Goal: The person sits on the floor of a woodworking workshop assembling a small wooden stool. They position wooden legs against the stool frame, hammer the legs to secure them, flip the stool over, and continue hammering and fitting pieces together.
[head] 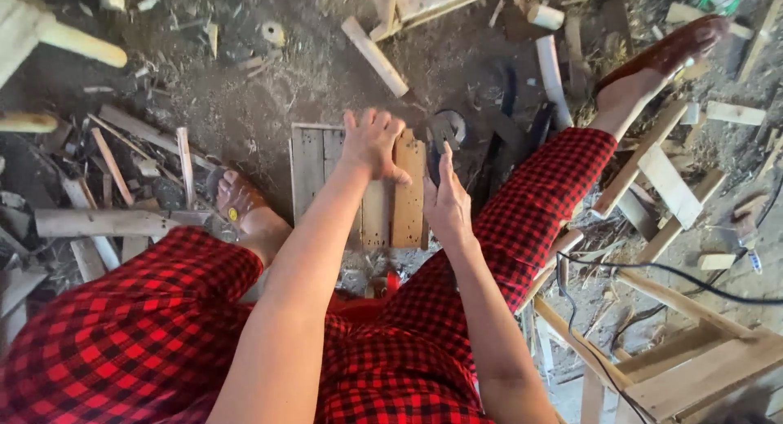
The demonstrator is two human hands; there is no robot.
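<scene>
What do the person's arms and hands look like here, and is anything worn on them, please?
Both arms are bare from above the elbow down: no sleeves show. The left hand and right hand wear no gloves, and no rings, watch or bracelets are visible. The only clothing in view is red-and-black checked cloth over the legs.

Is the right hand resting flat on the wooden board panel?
No, the right hand is raised edge-on beside the wooden board panel with open fingers, while the left hand lies on it.
</scene>
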